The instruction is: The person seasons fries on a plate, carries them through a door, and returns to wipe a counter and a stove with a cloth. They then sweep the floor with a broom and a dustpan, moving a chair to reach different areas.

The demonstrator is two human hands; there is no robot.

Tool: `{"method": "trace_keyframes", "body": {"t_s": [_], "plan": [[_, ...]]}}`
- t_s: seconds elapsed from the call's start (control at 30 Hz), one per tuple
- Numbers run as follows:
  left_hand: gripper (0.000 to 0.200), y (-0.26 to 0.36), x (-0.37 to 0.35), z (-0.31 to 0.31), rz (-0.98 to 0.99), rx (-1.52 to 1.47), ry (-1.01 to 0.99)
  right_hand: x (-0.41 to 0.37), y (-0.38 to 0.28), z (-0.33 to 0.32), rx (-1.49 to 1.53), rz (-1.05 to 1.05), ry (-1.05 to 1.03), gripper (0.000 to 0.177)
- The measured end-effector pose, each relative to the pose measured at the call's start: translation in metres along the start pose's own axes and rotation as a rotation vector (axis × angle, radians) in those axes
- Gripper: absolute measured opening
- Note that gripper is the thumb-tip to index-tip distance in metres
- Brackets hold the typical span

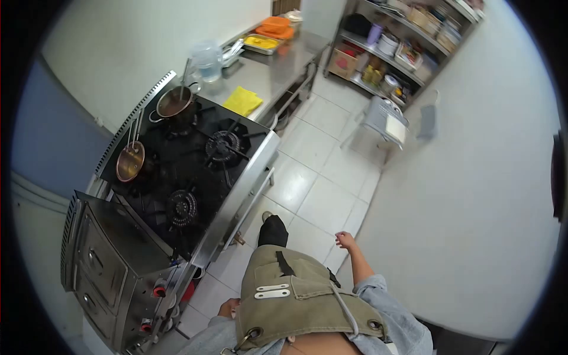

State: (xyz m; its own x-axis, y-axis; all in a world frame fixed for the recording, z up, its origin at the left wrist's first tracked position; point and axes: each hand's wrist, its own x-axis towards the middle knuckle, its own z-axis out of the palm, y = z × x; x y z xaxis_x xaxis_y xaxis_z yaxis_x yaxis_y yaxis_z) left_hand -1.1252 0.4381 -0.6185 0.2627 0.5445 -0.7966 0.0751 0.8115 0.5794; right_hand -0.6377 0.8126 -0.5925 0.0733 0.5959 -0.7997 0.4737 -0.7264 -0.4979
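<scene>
Right hand (345,239): held out beyond the apron, well apart from the stove; fingers loosely curled, part open, around nothing that I can see. Left hand (229,307): low at the apron's left edge, partly hidden; I cannot tell how far open it is or whether it grips anything.

Apron (319,307): olive, one, worn between the two hands and the nearest item to both.

Stove (168,160): black-topped, on the left of my view. On it, toward the wall: one two-handled pot (174,102), a utensil standing in it; one copper-coloured pan (130,163), perhaps with a utensil inside, though glare makes that uncertain.

Counter (284,59): steel, adjoining the stove's far end; carries a yellow cloth (243,102), a clear plastic container (207,62), a tray (260,44) with yellow contents, and orange containers (276,26).

Shelving (384,56): metal, stocked, at the far end.
</scene>
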Motion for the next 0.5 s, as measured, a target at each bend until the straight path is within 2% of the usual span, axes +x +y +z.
{"method": "trace_keyframes", "body": {"t_s": [0.13, 0.2, 0.23, 0.27, 0.3, 0.33, 0.43, 0.47, 0.5], "plan": [[0.037, 0.056, 0.047, 0.004, -0.059, -0.136, 0.207, 0.076, -0.144, 0.003, 0.115, -0.135, 0.020, 0.024], [0.037, 0.085, 0.075, 0.010, -0.108, -0.232, 0.334, 0.113, -0.213, 0.015, -0.016, -0.181, 0.049, 0.021], [0.037, 0.100, 0.087, 0.010, -0.119, -0.282, 0.384, 0.147, -0.242, 0.019, -0.166, -0.343, 0.126, 0.022], [0.038, 0.112, 0.096, 0.010, -0.129, -0.332, 0.421, 0.161, -0.280, 0.031, -0.316, -0.698, 0.398, 0.023], [0.038, 0.125, 0.102, 0.011, -0.151, -0.394, 0.465, 0.165, -0.329, 0.043, -0.275, -0.772, 0.436, 0.022], [0.038, 0.135, 0.107, 0.012, -0.163, -0.466, 0.492, 0.183, -0.368, 0.056, -0.317, -0.938, 0.509, 0.018], [0.039, 0.155, 0.115, 0.017, -0.187, -0.713, 0.513, 0.178, -0.499, 0.102, -0.329, -1.206, 0.416, 0.015], [0.039, 0.163, 0.121, 0.021, -0.188, -0.783, 0.509, 0.186, -0.534, 0.120, -0.211, -1.257, 0.294, 0.016], [0.039, 0.180, 0.123, 0.025, -0.185, -0.816, 0.532, 0.194, -0.567, 0.138, -0.330, -1.283, 0.272, 0.017]]}}
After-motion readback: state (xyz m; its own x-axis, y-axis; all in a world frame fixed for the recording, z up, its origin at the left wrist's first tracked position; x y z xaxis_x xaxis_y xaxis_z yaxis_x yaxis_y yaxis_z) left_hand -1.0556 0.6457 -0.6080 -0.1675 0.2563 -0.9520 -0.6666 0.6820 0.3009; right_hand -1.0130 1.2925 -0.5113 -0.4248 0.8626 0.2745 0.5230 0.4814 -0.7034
